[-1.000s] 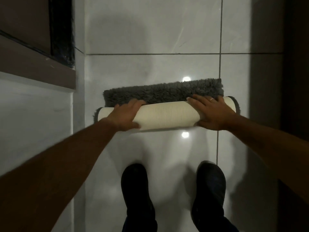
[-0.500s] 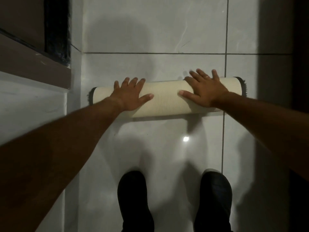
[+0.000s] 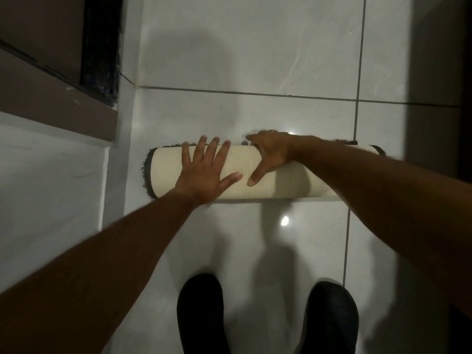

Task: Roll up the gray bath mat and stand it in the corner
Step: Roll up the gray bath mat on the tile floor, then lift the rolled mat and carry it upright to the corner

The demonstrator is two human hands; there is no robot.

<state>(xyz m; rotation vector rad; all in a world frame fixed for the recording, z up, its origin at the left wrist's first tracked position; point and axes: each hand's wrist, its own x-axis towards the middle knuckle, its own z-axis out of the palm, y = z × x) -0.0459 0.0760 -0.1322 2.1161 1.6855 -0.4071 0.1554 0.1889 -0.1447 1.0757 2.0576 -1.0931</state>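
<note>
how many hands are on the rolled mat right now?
2. Left hand lies flat, fingers spread, on the left part of the rolled bath mat; right hand curls over its far edge near the middle, thumb on top.

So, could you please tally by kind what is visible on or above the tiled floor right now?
Rolled bath mat: 1
Hands: 2, the left hand flat on the roll, the right hand curled over its far edge
Black shoes: 2, one and the other
Total: 5
</note>
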